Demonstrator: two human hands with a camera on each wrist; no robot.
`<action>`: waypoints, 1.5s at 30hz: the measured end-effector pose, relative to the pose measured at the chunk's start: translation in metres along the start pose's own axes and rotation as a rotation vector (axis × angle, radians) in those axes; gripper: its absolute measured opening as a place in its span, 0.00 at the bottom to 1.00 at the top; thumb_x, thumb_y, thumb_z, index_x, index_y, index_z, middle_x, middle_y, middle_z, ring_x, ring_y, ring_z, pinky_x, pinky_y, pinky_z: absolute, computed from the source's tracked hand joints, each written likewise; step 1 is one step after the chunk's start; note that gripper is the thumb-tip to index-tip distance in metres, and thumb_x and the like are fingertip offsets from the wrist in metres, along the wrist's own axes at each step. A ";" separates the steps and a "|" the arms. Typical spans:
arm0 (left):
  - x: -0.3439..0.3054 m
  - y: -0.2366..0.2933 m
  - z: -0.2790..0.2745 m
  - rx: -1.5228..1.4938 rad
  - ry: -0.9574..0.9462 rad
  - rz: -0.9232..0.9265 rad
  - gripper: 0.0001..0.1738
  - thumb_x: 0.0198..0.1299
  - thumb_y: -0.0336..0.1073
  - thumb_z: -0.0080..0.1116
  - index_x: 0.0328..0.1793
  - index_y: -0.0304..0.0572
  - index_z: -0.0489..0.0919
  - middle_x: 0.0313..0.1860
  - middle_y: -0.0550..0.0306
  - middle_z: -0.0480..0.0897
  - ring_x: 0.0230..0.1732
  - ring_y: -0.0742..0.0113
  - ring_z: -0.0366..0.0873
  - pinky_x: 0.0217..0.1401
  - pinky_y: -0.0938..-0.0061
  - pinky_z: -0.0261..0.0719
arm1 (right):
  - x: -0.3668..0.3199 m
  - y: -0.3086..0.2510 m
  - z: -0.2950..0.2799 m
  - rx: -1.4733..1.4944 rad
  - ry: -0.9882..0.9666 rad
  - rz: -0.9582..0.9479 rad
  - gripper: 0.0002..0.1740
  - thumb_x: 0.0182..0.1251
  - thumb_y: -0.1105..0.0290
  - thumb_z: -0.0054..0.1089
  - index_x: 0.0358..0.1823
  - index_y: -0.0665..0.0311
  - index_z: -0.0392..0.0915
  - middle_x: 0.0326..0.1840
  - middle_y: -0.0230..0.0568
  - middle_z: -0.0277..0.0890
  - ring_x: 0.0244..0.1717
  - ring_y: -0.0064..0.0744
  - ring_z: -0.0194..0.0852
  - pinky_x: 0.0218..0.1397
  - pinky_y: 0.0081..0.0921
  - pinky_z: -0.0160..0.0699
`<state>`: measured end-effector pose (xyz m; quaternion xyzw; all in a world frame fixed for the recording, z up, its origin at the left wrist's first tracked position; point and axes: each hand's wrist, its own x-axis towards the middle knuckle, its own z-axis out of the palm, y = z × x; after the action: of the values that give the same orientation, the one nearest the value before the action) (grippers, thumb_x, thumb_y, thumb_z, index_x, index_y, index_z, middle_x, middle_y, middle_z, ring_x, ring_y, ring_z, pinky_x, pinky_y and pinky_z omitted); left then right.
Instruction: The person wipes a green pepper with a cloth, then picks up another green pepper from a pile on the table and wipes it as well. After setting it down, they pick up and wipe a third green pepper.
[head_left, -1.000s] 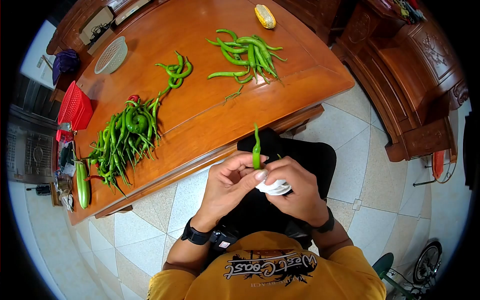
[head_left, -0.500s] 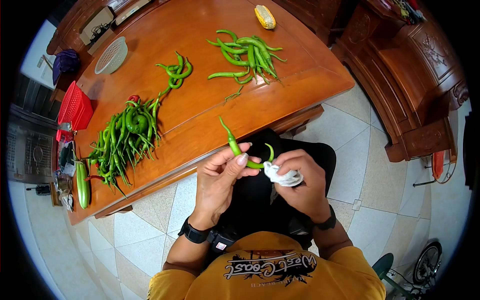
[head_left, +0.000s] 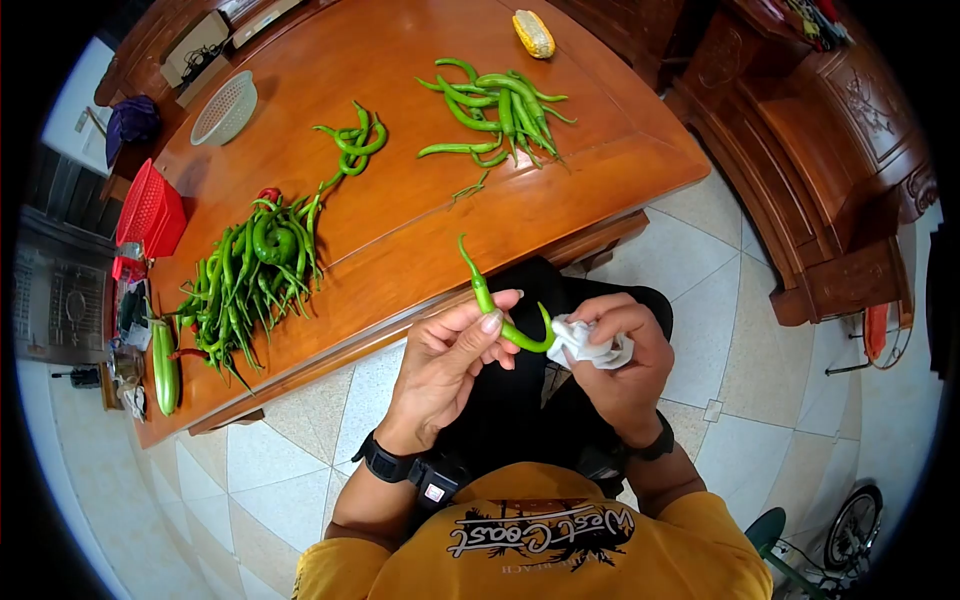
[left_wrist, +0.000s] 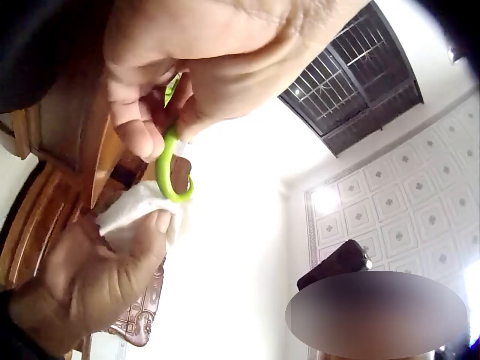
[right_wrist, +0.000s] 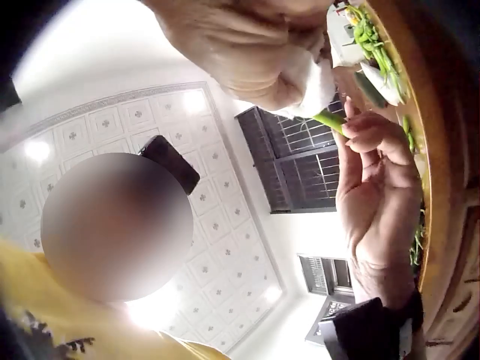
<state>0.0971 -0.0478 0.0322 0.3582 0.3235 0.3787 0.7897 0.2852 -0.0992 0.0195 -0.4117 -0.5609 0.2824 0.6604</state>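
My left hand pinches a curved green chili pepper between thumb and fingers, its stem pointing up and away from me. In my right hand is a bunched white cloth, held beside the pepper's hooked tip. The left wrist view shows the pepper hanging from the left fingers, its bend against the cloth. From the right wrist, the pepper spans the cloth and the left hand.
On the wooden table lie a large chili heap, a small group and another pile. Also there are a corn cob, a pale basket, a red basket and a long green vegetable.
The hands have moved apart, exposing the pepper's curved lower part. Since half a second ago, the pepper has shifted slightly right and the cloth hand has moved right, off the pepper's end.
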 end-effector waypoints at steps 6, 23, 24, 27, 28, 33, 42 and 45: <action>-0.002 0.001 0.004 0.170 -0.074 -0.055 0.20 0.70 0.33 0.59 0.65 0.30 0.78 0.41 0.54 0.85 0.36 0.71 0.82 0.42 0.77 0.82 | 0.002 -0.003 -0.001 0.168 -0.006 0.087 0.16 0.51 0.87 0.67 0.39 0.66 0.73 0.46 0.44 0.79 0.45 0.27 0.80 0.50 0.22 0.78; -0.005 -0.004 0.007 0.225 -0.086 0.022 0.20 0.68 0.32 0.62 0.65 0.37 0.79 0.45 0.56 0.86 0.36 0.75 0.79 0.41 0.80 0.80 | 0.006 -0.001 0.002 -0.122 -0.133 -0.044 0.18 0.48 0.85 0.72 0.38 0.63 0.74 0.43 0.43 0.80 0.40 0.32 0.82 0.43 0.23 0.79; -0.005 -0.005 0.005 0.245 -0.110 0.003 0.20 0.68 0.32 0.62 0.65 0.37 0.79 0.45 0.56 0.86 0.35 0.75 0.79 0.41 0.80 0.80 | 0.008 -0.001 0.002 -0.145 -0.111 -0.065 0.18 0.47 0.85 0.72 0.38 0.63 0.74 0.43 0.43 0.81 0.40 0.33 0.82 0.43 0.23 0.79; -0.006 -0.007 0.004 0.256 -0.164 -0.019 0.19 0.68 0.31 0.61 0.65 0.38 0.80 0.44 0.58 0.86 0.35 0.75 0.79 0.41 0.80 0.80 | 0.013 -0.001 0.001 -0.219 -0.032 -0.133 0.19 0.47 0.86 0.72 0.38 0.63 0.74 0.44 0.43 0.81 0.40 0.33 0.83 0.43 0.23 0.80; -0.006 -0.007 0.004 0.252 -0.180 -0.021 0.19 0.68 0.31 0.61 0.65 0.38 0.80 0.43 0.58 0.86 0.35 0.75 0.79 0.41 0.80 0.80 | 0.014 -0.001 0.000 -0.245 -0.004 -0.156 0.19 0.47 0.86 0.72 0.39 0.63 0.74 0.43 0.44 0.81 0.40 0.33 0.83 0.43 0.23 0.80; -0.006 -0.009 0.002 0.315 -0.170 -0.011 0.19 0.69 0.32 0.60 0.65 0.38 0.80 0.45 0.59 0.86 0.34 0.77 0.77 0.41 0.81 0.78 | 0.015 0.001 0.001 -0.215 -0.026 -0.128 0.19 0.47 0.85 0.73 0.39 0.63 0.75 0.43 0.44 0.81 0.41 0.34 0.83 0.44 0.24 0.81; -0.003 -0.005 -0.003 0.257 -0.046 0.009 0.22 0.66 0.29 0.61 0.66 0.35 0.78 0.66 0.49 0.79 0.57 0.66 0.81 0.58 0.74 0.81 | 0.005 -0.006 -0.002 -0.112 -0.331 0.044 0.18 0.48 0.84 0.72 0.39 0.64 0.75 0.44 0.44 0.80 0.42 0.38 0.83 0.45 0.26 0.80; -0.003 -0.002 0.007 0.228 -0.059 0.016 0.19 0.70 0.31 0.59 0.66 0.40 0.80 0.43 0.64 0.81 0.39 0.77 0.74 0.43 0.81 0.74 | 0.007 -0.005 -0.001 -0.128 -0.256 0.030 0.17 0.47 0.86 0.70 0.37 0.63 0.75 0.43 0.43 0.80 0.41 0.33 0.82 0.45 0.25 0.79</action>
<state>0.1015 -0.0537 0.0353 0.4592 0.3381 0.3351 0.7500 0.2868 -0.0961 0.0274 -0.4218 -0.6513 0.3061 0.5516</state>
